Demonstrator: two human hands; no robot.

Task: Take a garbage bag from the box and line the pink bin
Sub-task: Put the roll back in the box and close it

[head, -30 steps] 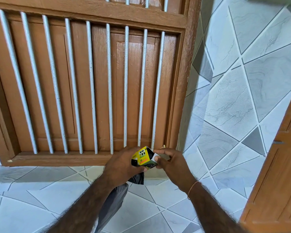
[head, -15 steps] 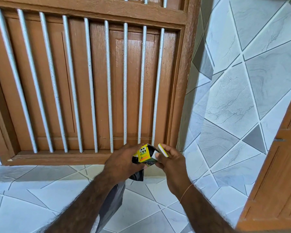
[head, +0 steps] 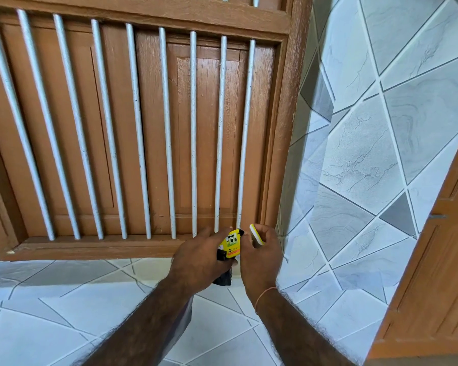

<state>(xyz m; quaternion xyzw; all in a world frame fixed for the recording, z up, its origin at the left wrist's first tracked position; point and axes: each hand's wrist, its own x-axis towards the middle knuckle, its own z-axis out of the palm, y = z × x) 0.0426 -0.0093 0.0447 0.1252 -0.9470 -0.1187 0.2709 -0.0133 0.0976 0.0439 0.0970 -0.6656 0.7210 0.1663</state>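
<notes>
Head view: small yellow box (head: pixel 232 244) held at chest front, long axis tilted toward 1 o'clock. Left hand (head: pixel 198 260) wraps it from 9 o'clock, fingers closed on box and dark garbage bag (head: pixel 224 277), which hangs toward 6 o'clock under the palm. Right hand (head: pixel 261 256) at 3 o'clock, touching box, pinches its flap (head: pixel 257 235). Pink bin not in sight. Judgement: bag largely out; left hand nearer it.
</notes>
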